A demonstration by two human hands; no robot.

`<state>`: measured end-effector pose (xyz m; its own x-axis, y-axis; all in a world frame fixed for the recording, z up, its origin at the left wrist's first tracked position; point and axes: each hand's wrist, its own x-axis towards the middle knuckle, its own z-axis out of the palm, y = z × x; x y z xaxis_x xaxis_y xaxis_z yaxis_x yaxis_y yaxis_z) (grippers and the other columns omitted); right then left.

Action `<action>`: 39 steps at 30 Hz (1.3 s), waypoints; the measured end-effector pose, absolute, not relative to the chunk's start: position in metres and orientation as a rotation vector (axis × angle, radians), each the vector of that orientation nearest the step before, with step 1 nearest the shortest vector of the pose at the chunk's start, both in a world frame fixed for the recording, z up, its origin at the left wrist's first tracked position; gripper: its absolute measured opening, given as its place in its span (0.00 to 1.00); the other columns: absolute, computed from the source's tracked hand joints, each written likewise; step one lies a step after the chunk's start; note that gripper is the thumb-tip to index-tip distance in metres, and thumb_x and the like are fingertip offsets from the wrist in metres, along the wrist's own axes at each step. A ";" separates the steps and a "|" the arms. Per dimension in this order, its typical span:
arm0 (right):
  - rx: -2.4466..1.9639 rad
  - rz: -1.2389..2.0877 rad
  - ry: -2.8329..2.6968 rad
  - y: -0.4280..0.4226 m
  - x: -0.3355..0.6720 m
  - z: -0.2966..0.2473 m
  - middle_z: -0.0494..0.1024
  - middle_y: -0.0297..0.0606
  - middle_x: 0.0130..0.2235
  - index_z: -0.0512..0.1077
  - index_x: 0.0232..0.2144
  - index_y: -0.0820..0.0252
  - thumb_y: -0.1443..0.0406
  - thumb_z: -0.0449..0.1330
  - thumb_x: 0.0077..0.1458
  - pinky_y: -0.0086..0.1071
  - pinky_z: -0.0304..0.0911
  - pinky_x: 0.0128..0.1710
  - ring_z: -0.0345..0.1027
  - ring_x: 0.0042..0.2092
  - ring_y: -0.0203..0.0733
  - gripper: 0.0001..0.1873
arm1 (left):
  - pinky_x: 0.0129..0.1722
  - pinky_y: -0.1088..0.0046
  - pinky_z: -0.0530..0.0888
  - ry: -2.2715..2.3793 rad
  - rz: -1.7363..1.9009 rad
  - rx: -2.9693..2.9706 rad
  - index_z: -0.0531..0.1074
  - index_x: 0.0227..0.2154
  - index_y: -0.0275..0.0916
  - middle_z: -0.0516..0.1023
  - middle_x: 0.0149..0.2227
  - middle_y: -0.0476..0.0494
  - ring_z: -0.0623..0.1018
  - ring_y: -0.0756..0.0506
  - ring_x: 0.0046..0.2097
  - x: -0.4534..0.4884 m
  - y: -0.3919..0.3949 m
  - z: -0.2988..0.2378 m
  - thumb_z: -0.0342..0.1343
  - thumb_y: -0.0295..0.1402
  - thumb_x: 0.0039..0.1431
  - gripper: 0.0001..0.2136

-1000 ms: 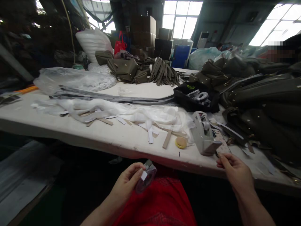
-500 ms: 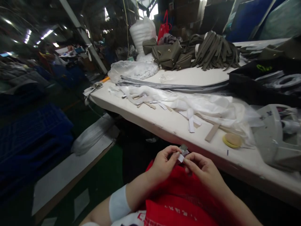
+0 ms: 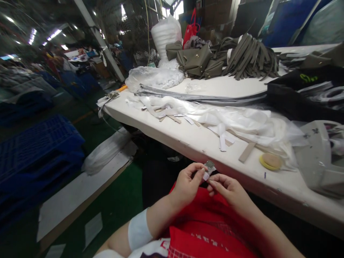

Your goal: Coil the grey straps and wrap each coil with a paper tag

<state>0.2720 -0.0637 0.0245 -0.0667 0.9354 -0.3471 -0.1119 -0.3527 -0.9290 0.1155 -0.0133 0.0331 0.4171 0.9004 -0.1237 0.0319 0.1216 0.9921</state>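
Observation:
Over my lap, just in front of the table edge, my left hand (image 3: 188, 182) pinches a small white piece (image 3: 206, 176) between thumb and fingers. A small grey, shiny-looking piece (image 3: 210, 165) sticks out beyond those fingertips; its exact kind is too small to make out. My right hand (image 3: 228, 188) is closed, thumb and fingertips pressed together at the lower right edge of the white piece. Its curled fingers partly hide what lies between them. Below both hands spreads a red apron (image 3: 209, 233).
The white table (image 3: 172, 134) bears white sheeting (image 3: 242, 123), loose strips (image 3: 247, 152), a yellow-rimmed tape roll (image 3: 270, 161) and grey-green bags (image 3: 195, 59). A pale machine (image 3: 313, 157) stands at right. Blue pallets (image 3: 40, 150) and a long white board (image 3: 77, 193) lie at left.
The view has shifted slightly, so the table appears further right. My right fingertips have moved a little down the white piece, and less of its white face shows.

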 end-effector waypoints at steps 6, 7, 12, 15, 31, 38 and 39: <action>-1.270 1.452 -0.980 -0.059 0.262 0.031 0.77 0.37 0.29 0.74 0.30 0.61 0.51 0.62 0.52 0.32 0.68 0.36 0.70 0.31 0.38 0.18 | 0.39 0.75 0.72 1.032 0.916 1.586 0.69 0.48 0.38 0.77 0.40 0.43 0.76 0.49 0.38 0.110 -0.021 0.041 0.46 0.37 0.67 0.13; -1.254 1.440 -0.973 -0.059 0.259 0.033 0.77 0.37 0.29 0.74 0.31 0.61 0.51 0.62 0.52 0.32 0.67 0.36 0.70 0.31 0.38 0.18 | 0.40 0.75 0.73 1.041 0.926 1.643 0.68 0.49 0.39 0.77 0.41 0.43 0.76 0.48 0.39 0.109 -0.023 0.042 0.45 0.36 0.67 0.13; -1.245 1.414 -0.885 -0.054 0.250 0.034 0.74 0.34 0.21 0.76 0.23 0.63 0.51 0.65 0.49 0.29 0.64 0.28 0.66 0.26 0.37 0.20 | 0.42 0.74 0.75 0.931 0.968 1.929 0.70 0.47 0.42 0.77 0.44 0.43 0.78 0.47 0.41 0.107 -0.027 0.043 0.47 0.31 0.65 0.11; -1.176 1.363 -0.892 -0.051 0.250 0.035 0.75 0.34 0.23 0.78 0.26 0.62 0.53 0.66 0.48 0.31 0.65 0.29 0.67 0.26 0.38 0.17 | 0.49 0.69 0.75 0.928 1.059 2.060 0.72 0.47 0.45 0.72 0.52 0.42 0.75 0.44 0.50 0.108 -0.020 0.036 0.49 0.31 0.63 0.12; -1.997 -0.707 -1.368 0.002 0.484 0.170 0.74 0.50 0.41 0.73 0.32 0.62 0.55 0.61 0.51 0.41 0.62 0.46 0.68 0.44 0.53 0.15 | 0.54 0.60 0.73 1.006 0.964 2.164 0.69 0.53 0.45 0.68 0.58 0.38 0.71 0.41 0.57 0.100 -0.004 0.002 0.49 0.37 0.63 0.16; -2.271 -0.816 -1.485 0.062 0.558 0.180 0.74 0.54 0.47 0.72 0.43 0.63 0.58 0.59 0.53 0.44 0.61 0.50 0.65 0.52 0.60 0.19 | 0.52 0.63 0.75 1.075 0.920 2.118 0.73 0.47 0.43 0.73 0.53 0.38 0.75 0.41 0.53 0.096 0.004 -0.005 0.52 0.37 0.61 0.13; -2.198 -0.799 -1.600 0.069 0.554 0.169 0.74 0.52 0.46 0.72 0.42 0.62 0.58 0.58 0.53 0.43 0.61 0.52 0.66 0.52 0.58 0.17 | 0.52 0.63 0.75 1.093 0.922 2.112 0.73 0.47 0.43 0.73 0.53 0.38 0.75 0.41 0.53 0.096 0.007 -0.006 0.52 0.37 0.61 0.13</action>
<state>0.5540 0.0692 0.1688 0.2224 0.7701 0.5980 0.9408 -0.3305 0.0758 0.0956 0.0072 -0.0058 0.4245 0.8509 0.3093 0.4483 -0.4944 0.7447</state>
